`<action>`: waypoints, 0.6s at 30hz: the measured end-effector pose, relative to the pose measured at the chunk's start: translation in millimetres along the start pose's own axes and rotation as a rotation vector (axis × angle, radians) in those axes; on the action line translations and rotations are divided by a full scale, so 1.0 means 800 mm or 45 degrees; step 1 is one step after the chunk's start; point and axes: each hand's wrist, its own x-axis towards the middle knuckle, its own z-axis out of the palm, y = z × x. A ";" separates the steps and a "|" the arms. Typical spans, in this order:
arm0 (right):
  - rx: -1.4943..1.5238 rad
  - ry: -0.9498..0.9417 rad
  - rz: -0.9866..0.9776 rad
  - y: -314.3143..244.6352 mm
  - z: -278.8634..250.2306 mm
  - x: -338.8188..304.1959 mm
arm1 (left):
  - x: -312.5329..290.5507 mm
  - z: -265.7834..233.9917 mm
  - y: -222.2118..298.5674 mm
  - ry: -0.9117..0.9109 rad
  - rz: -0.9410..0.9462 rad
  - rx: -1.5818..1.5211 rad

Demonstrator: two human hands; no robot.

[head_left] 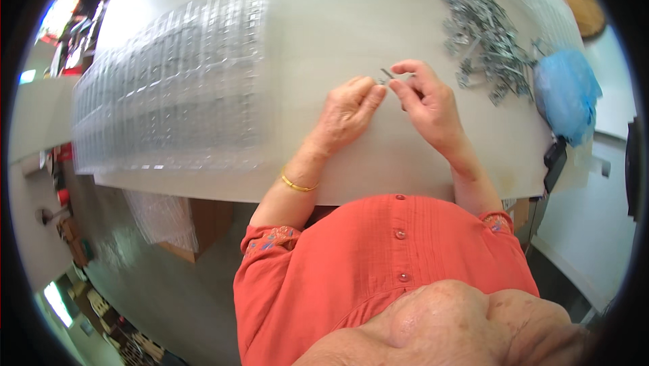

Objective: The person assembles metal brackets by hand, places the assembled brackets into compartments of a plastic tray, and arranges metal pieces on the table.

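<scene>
A small dark metal piece [387, 73] with a thin, pin-like end shows between my two hands over the table. My left hand [346, 110] is closed, thumb pressed to the curled fingers, gripping this small metal part; most of it is hidden by the fingers. Just to the right is my right hand [434, 108], its thumb and forefinger apart around the end of the piece. The thumb tip is very close to the metal; whether it touches, I cannot tell. Farther right lies a loose pile of similar small metal parts [483, 31].
Clear plastic trays [172, 82] with rows of compartments cover the left of the pale table [324, 21]. More clear plastic [544, 4] lies at the far right. A blue plastic bag [568, 92] sits at the right edge, above a black object [555, 156]. Below the table stands a cardboard box [211, 224].
</scene>
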 end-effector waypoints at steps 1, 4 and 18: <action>0.133 -0.043 0.089 0.002 -0.004 0.000 | 0.002 0.002 0.002 -0.030 0.035 0.046; 0.393 -0.163 0.245 0.009 -0.015 0.001 | 0.005 0.008 0.006 -0.053 0.136 0.133; 0.445 -0.319 0.428 0.019 -0.025 0.005 | -0.002 0.007 0.012 -0.176 0.295 0.355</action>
